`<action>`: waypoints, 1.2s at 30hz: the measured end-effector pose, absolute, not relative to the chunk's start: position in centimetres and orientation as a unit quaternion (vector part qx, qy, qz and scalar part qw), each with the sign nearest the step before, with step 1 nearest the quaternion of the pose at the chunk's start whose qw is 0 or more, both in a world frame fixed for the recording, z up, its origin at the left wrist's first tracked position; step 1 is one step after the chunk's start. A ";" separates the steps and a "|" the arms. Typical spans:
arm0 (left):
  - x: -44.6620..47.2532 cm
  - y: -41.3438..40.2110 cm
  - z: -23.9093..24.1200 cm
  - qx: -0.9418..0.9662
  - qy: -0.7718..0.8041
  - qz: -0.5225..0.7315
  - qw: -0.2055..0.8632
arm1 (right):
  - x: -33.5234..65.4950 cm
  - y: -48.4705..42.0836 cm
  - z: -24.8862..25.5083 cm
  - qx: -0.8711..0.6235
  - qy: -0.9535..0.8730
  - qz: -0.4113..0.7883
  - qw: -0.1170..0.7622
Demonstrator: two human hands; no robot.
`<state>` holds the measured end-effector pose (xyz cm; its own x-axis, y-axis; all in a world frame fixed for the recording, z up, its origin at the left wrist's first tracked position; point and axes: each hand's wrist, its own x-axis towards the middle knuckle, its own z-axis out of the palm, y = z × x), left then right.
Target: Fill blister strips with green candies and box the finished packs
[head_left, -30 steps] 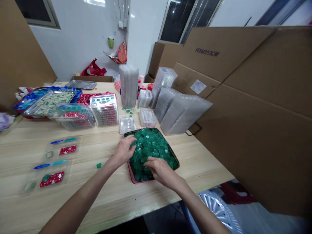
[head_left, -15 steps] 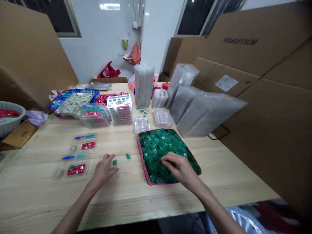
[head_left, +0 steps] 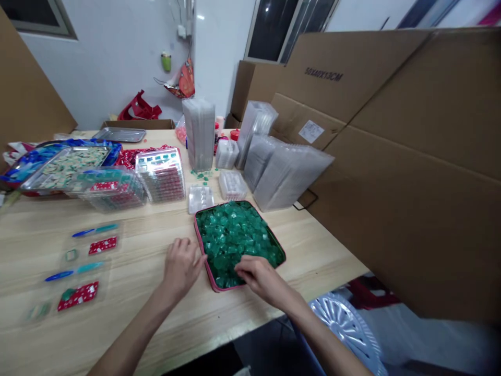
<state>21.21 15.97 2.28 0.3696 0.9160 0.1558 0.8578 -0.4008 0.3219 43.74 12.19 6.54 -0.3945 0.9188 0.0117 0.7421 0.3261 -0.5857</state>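
**Layout and Axis Orientation, Left to Right**

Two clear packs (head_left: 102,272) lie flat on the table (head_left: 203,326), one beyond the other. In each, a pen (head_left: 73,271) lies blue end left, teal end right, its long axis crosswise with the right end slightly farther away. A red packet (head_left: 86,295) lies nearer, roughly parallel.

The left hand (head_left: 182,266) is beside the tray, fingers partly bent, thumb near the rim; its contents cannot be determined.

The pink-rimmed tray (head_left: 211,279), filled with green pieces (head_left: 235,230), sits directly ahead. Its long axis runs away from the person, far end angled left.

The right hand (head_left: 260,277) is at the tray's near end, fingers bent toward the thumb over the pieces; whether one is gripped cannot be determined.
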 end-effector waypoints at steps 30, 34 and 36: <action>26.6 15.4 4.3 0.728 0.417 0.391 0.377 | 43.8 14.7 6.0 -0.570 -0.568 0.490 0.337; 26.8 15.7 4.8 0.633 0.428 0.396 0.509 | 42.9 14.6 6.8 -0.559 -0.576 0.499 0.326; 26.4 16.0 4.7 0.605 0.448 0.397 0.525 | 43.0 14.4 6.8 -0.566 -0.573 0.504 0.312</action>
